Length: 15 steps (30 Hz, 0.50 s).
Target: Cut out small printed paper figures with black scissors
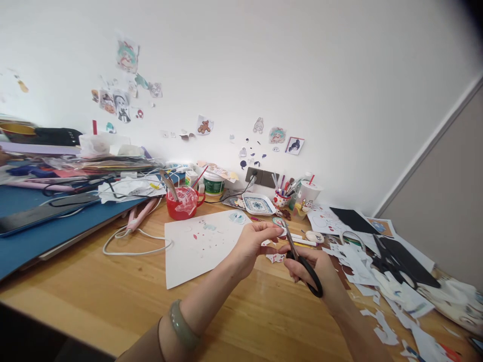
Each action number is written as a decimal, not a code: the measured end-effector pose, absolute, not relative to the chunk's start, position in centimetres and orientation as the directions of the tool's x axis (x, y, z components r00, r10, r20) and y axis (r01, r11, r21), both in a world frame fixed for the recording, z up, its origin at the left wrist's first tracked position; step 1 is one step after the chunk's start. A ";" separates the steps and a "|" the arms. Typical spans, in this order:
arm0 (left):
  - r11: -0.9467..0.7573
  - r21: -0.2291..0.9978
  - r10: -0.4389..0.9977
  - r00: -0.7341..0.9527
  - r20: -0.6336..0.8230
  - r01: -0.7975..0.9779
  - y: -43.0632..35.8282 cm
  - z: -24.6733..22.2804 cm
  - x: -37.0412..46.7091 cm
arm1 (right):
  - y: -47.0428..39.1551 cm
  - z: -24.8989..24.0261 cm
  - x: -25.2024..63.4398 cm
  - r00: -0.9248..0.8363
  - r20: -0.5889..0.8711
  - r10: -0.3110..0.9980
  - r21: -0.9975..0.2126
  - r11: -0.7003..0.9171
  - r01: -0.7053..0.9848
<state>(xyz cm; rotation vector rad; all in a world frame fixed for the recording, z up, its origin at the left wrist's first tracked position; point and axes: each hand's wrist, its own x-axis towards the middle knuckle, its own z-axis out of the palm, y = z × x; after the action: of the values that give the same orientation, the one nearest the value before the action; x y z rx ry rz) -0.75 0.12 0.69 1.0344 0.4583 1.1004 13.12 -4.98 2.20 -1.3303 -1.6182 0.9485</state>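
Observation:
Black-handled scissors (308,274) are in my right hand (313,264), the fingers curled round the handles and the blades pointing up and away. My left hand (254,246) pinches a small piece of white paper (283,232) between thumb and finger, right beside the blades. Whether the blades touch the paper is too small to tell. Beyond my left forearm lies a white sheet (199,251) with small coloured cut-outs on it. A few printed paper scraps (276,258) rest on the table just under my hands.
Paper offcuts (358,264) and a second pair of scissors (388,261) spread over the right side. At the back stand a red mug (181,208), a square patterned dish (258,205), a pen cup (282,200) and a lidded drink cup (307,196). A white cable (132,253) loops on the left.

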 end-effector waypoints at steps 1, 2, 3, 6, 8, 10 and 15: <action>0.078 0.859 0.890 0.424 0.169 -0.505 0.1 0.7 -0.8 | -5.0 2.3 13.1 -0.110 0.124 0.986 -0.915 0.156 0.372; 0.078 0.860 0.891 0.423 0.168 -0.505 0.1 0.7 -0.8 | -5.0 2.3 13.0 -0.111 0.122 0.986 -0.914 0.155 0.375; 0.078 0.860 0.892 0.421 0.166 -0.505 0.1 0.7 -0.8 | -5.1 2.3 13.0 -0.110 0.121 0.986 -0.913 0.155 0.377; 0.077 0.860 0.893 0.418 0.165 -0.504 0.2 0.7 -0.8 | -5.0 2.2 13.1 -0.106 0.119 0.987 -0.914 0.150 0.377; 0.076 0.862 0.895 0.416 0.163 -0.501 0.2 0.7 -0.8 | -5.0 2.1 13.2 -0.114 0.117 0.987 -0.918 0.151 0.368; 0.075 0.864 0.895 0.415 0.162 -0.499 0.2 0.8 -0.9 | -4.9 2.0 13.2 -0.122 0.117 0.986 -0.921 0.153 0.358; 0.072 0.869 0.895 0.416 0.161 -0.490 0.2 0.7 -0.8 | -5.0 2.2 13.2 -0.123 0.124 0.985 -0.922 0.160 0.352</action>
<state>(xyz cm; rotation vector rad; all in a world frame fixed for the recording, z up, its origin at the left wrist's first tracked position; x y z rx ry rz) -0.82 0.18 0.72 1.0423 0.4818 1.1034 13.22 -4.98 2.17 -1.3103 -1.6166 0.9724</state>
